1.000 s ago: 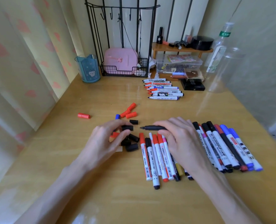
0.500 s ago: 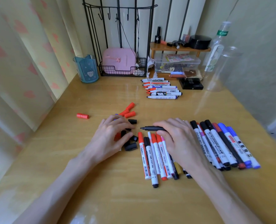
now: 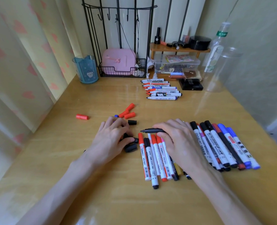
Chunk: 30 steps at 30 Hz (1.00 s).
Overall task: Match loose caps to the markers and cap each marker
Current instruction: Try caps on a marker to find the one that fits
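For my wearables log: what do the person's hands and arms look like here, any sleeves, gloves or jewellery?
Both are bare. The left hand and right hand wear no gloves, and no rings show. The forearms show no sleeves, watch or bands down to the picture's edge.

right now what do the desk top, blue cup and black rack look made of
Desk top: wood or wood-look laminate, glossy; grain lines and window glare show. Blue cup: translucent plastic, probably; light passes through its wall. Black rack: thin metal wire, dark matte coating, by its slim bent rods and hooks.
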Available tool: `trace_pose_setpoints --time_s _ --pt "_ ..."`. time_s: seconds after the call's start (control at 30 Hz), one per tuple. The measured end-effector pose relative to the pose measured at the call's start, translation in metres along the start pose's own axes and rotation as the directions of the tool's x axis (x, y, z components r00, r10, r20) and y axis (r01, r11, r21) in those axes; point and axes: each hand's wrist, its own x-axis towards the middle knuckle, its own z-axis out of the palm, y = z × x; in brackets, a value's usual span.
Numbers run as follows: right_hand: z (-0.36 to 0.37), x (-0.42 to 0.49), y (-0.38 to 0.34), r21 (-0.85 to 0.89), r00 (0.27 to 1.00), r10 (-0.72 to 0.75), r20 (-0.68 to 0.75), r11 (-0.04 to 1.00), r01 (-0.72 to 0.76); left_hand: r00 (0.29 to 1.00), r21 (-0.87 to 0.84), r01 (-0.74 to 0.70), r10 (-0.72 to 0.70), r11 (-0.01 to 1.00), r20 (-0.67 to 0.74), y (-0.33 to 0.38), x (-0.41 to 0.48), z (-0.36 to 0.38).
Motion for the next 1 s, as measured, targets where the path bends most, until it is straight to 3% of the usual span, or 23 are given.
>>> trace_pose_setpoints --time_s 0.1,0.33,0.53,1.0 --pt "0.000 0.000 0.001 -0.003 1.000 0.005 0.002 1.000 -0.005 1.000 0.042 0.000 0.000 0.999 -0.007 0.001 -0.003 -0.003" --pt "0.000 0.000 0.002 0.018 1.000 0.006 -0.016 1.000 -0.006 1.000 -0.046 0.016 -0.016 0.999 -0.010 0.005 -0.007 -0.004" --pt "-0.002 0.000 0.003 0.035 0.999 -0.012 -0.041 0.999 0.014 0.987 -0.329 0.114 -0.145 0.938 -0.069 0.011 -0.010 -0.015" --pt "0.004 -0.002 -0.005 0.144 0.988 -0.138 -0.067 0.979 0.146 0.992 -0.460 0.011 -0.069 0.888 -0.110 0.028 -0.012 -0.022"
